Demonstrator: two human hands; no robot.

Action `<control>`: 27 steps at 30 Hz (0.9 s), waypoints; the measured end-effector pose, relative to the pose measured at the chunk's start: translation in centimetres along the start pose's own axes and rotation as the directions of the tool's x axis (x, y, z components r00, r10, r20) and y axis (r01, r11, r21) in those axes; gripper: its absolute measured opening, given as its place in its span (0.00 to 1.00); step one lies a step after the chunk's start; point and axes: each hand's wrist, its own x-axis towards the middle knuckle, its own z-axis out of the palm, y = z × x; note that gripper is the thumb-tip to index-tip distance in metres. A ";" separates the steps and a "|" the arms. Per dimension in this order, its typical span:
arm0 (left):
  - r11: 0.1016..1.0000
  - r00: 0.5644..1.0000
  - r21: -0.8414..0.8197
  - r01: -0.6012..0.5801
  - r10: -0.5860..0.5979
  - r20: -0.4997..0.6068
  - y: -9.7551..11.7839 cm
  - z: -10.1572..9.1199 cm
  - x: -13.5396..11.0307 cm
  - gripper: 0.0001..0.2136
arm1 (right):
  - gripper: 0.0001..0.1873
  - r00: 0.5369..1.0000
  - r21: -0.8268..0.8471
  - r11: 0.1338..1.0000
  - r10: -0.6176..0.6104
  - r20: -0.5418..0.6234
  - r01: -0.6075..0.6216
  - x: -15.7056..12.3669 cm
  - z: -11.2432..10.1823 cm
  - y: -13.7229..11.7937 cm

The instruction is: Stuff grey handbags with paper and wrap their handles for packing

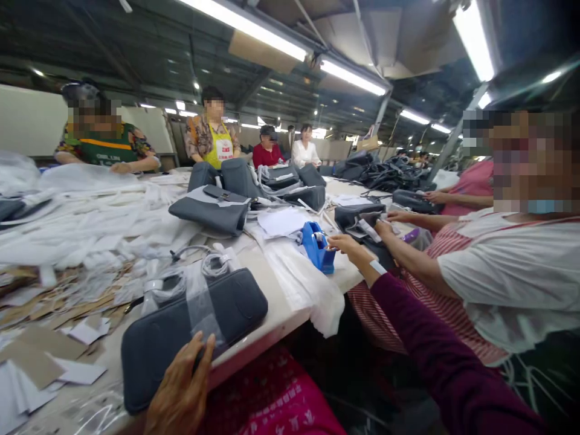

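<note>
A dark blue-grey bag lies near the table's front edge. A translucent wrap strip crosses its middle, and a coiled, wrapped strap rests along its far side. My left hand rests on the bag's near side, fingers stretched out and touching it by the strip's lower end. Out to the right, my right hand reaches to a blue tape dispenser. Its fingers are pinched at the dispenser's front end, on the tape; the tape itself hardly shows. A pale patch sits at that wrist.
More dark bags are heaped behind. White wrapping sheets and cut card pieces cover the left. Foam sheet hangs over the table edge. A co-worker's arm handles another bag close on the right; several people stand across the table.
</note>
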 end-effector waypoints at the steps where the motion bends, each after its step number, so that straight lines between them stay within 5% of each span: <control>1: 1.000 1.000 0.009 -0.002 0.002 0.001 0.0 -0.1 0.1 0.31 | 0.08 1.000 0.048 0.999 0.007 0.001 -0.007 0.0 0.5 0.1; 10: 0.998 0.999 -0.051 -0.019 0.017 -0.042 -0.1 -0.1 0.5 0.30 | 0.11 0.968 0.312 0.950 0.070 -0.240 0.009 -1.0 2.0 1.0; 16: 0.999 1.000 -0.042 -0.004 0.004 0.008 -0.2 0.2 0.2 0.30 | 0.13 0.970 0.273 0.959 0.129 -0.205 -0.070 -4.8 2.4 4.7; 20: 0.998 1.000 -0.055 -0.013 0.014 0.016 -0.3 0.3 0.0 0.29 | 0.11 0.975 0.157 0.981 0.141 -0.169 -0.115 -5.1 2.1 6.5; 24: 0.998 0.999 -0.055 0.044 -0.042 0.026 0.0 0.3 -0.3 0.28 | 0.07 0.979 -0.044 0.993 0.098 -0.179 -0.108 -6.2 -0.4 6.3; 26: 0.995 0.996 -0.073 0.074 -0.070 0.046 0.4 0.0 -0.3 0.27 | 0.06 0.990 -0.240 0.971 -0.048 -0.132 0.015 -7.1 -1.2 4.5; 27: 0.992 0.995 -0.089 0.086 -0.081 0.065 0.6 -0.2 -0.3 0.27 | 0.07 0.975 -0.413 0.892 -0.218 -0.038 0.184 -7.4 -1.1 2.9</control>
